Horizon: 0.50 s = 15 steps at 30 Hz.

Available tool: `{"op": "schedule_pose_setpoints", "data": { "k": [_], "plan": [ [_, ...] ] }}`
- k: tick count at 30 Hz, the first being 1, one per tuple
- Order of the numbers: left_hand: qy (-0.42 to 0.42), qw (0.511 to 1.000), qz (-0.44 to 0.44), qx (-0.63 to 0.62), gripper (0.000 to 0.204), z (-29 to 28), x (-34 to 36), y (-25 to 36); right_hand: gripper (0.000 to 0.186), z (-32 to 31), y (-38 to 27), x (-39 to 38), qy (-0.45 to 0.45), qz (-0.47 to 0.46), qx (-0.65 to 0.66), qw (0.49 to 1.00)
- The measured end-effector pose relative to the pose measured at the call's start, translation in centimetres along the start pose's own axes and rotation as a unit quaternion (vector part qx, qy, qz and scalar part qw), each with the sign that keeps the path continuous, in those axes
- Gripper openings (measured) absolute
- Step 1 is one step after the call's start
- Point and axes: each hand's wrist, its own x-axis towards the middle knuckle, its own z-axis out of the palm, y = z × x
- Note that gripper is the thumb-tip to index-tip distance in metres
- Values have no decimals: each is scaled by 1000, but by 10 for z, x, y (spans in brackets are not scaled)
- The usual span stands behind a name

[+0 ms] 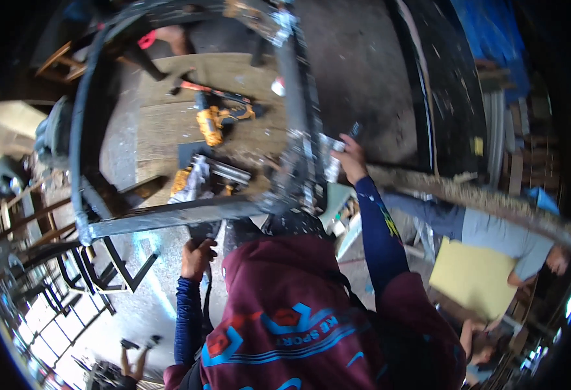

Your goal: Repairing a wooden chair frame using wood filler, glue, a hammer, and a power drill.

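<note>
A dark grey, paint-worn wooden frame stands in front of me, around a plank surface. My right hand is at its right side, fingers bent around a small dark object whose kind I cannot make out. Beside those fingers is a whitish, crumpled-looking patch. Below the near rail, my left hand is closed by a dark, flat-looking piece; whether it grips this piece is unclear. Inside the frame lie a yellow and black power drill and a hammer with an orange and black handle.
More tools and a crumpled light wrapper lie on the planks. Dark metal-like frames stand at left. A large dark panel is at far right. A person in a grey shirt is near a yellow board.
</note>
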Motion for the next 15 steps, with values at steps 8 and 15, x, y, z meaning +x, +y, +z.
{"op": "schedule_pose_setpoints", "data": {
  "k": [8,15],
  "plan": [
    [-29,997,27,63,33,70,-37,-1,35,-41,85,-80,-23,78,238,968],
    [-66,994,8,92,26,148,-52,-22,25,-64,264,-169,85,209,385,895]
  ]
}}
